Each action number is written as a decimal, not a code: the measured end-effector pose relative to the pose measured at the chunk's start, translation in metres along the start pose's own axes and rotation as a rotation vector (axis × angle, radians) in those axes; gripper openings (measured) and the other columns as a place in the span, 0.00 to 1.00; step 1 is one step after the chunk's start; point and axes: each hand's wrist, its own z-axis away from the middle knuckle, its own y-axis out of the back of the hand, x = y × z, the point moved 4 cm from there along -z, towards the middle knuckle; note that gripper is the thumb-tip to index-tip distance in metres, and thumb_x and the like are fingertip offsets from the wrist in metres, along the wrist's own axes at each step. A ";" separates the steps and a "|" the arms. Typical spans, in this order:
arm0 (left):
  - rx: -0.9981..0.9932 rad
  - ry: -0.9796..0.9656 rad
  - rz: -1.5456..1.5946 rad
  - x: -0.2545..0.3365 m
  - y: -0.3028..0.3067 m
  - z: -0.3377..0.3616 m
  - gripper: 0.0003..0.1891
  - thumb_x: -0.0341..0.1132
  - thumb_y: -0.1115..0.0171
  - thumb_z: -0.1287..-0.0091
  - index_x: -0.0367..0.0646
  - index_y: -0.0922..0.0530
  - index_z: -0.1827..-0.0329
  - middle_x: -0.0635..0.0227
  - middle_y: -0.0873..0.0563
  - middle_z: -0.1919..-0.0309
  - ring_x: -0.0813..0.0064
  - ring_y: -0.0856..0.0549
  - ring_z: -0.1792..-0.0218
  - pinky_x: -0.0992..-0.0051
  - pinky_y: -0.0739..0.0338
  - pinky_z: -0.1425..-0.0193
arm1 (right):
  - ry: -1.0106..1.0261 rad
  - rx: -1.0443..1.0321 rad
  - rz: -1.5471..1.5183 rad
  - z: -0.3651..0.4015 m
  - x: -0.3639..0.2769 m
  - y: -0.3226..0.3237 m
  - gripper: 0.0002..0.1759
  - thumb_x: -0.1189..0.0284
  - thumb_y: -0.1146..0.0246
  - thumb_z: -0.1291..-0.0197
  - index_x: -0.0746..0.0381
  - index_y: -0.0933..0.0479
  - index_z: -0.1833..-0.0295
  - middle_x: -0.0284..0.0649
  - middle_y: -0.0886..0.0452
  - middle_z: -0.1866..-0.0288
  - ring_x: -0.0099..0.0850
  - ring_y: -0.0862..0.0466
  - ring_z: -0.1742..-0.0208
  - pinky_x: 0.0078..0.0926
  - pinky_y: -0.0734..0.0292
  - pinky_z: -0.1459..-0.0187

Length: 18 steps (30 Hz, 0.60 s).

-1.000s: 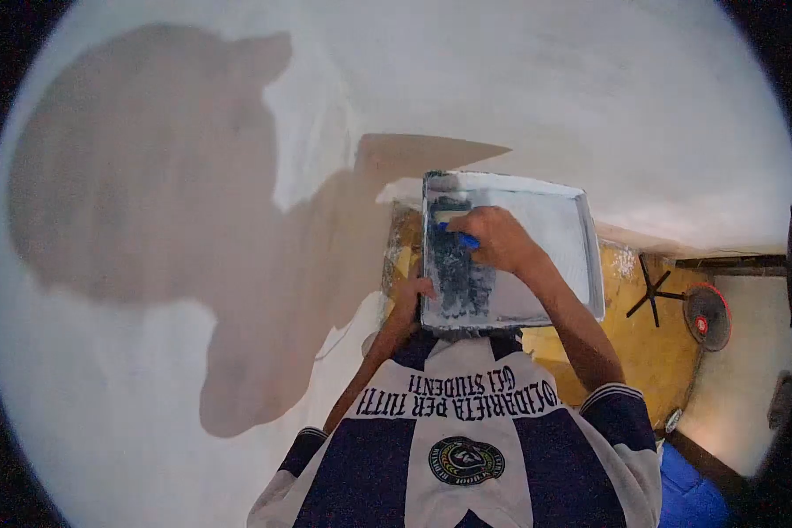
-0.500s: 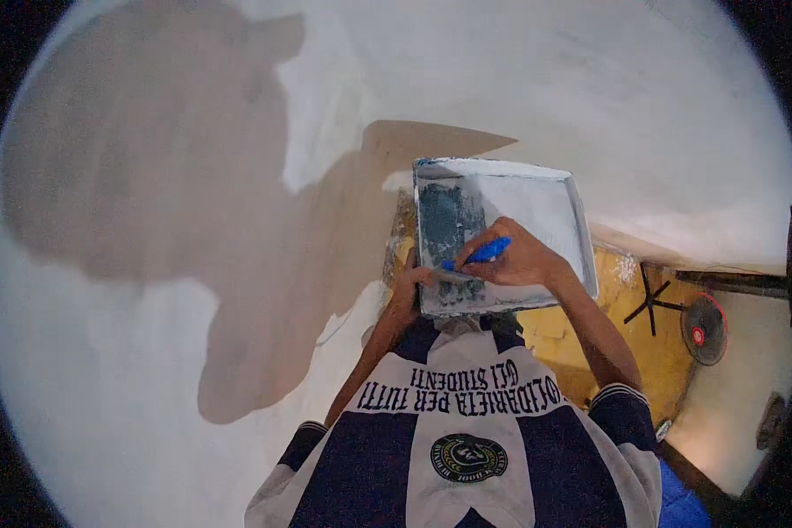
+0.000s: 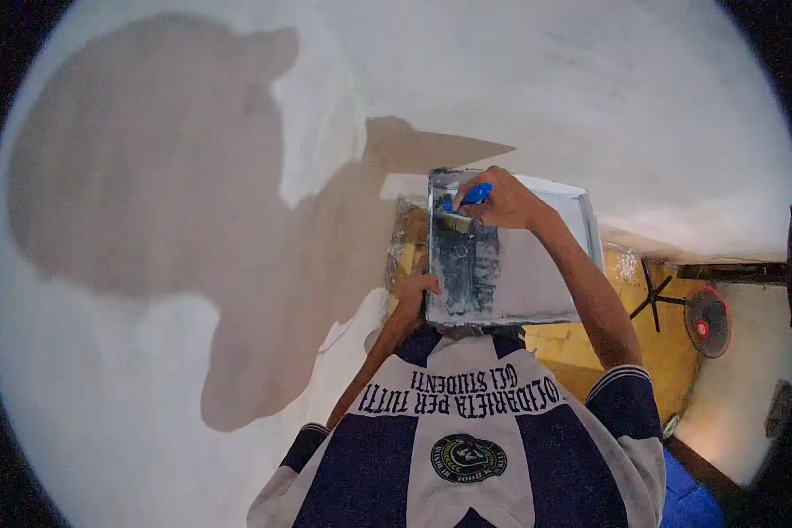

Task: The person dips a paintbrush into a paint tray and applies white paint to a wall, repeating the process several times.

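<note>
A square paint tray (image 3: 592, 231) is in front of my chest, its inside coated white with a dark, smeared patch along the left side. My left hand (image 3: 410, 295) grips its left edge, the thumb over the rim and the other fingers hidden behind. In my right hand (image 3: 510, 202) is a paintbrush (image 3: 477, 194) with a blue handle, held closed between fingers and thumb. The brush's pale bristles (image 3: 454, 223) are over the upper part of the dark patch, close to the left rim.
A pale wall (image 3: 238, 475) fills the left and top, with my large shadow (image 3: 150, 176) on it. At the right, a fan (image 3: 707, 322) with a red rim and a black cross-shaped stand (image 3: 654, 295) are by the yellowish floor (image 3: 576, 350). Blue material (image 3: 688, 497) shows at lower right.
My right hand has moved the paintbrush up the tray, from its lower left to its upper left. The tray sits slightly lower and further right in view.
</note>
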 end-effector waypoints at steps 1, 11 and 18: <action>0.002 0.007 0.008 0.005 -0.003 0.004 0.52 0.34 0.38 0.41 0.43 0.55 0.12 0.69 0.18 0.69 0.76 0.19 0.67 0.74 0.21 0.55 | -0.002 0.003 0.052 -0.001 -0.003 0.002 0.09 0.72 0.25 0.45 0.57 0.09 0.57 0.42 0.09 0.61 0.35 0.12 0.62 0.34 0.17 0.53; 0.067 0.080 0.085 0.028 -0.025 0.027 0.52 0.33 0.39 0.42 0.43 0.54 0.12 0.67 0.16 0.67 0.73 0.17 0.65 0.71 0.19 0.51 | -0.181 -0.278 -0.248 0.021 -0.020 -0.035 0.09 0.73 0.27 0.45 0.61 0.10 0.58 0.38 0.08 0.61 0.28 0.12 0.59 0.28 0.17 0.52; 0.006 0.042 -0.035 0.030 -0.002 0.014 0.51 0.33 0.40 0.40 0.40 0.54 0.12 0.66 0.16 0.65 0.72 0.18 0.66 0.70 0.19 0.53 | -0.132 -0.016 -0.150 -0.005 -0.009 0.000 0.09 0.74 0.27 0.45 0.62 0.10 0.58 0.37 0.09 0.63 0.26 0.13 0.62 0.28 0.17 0.54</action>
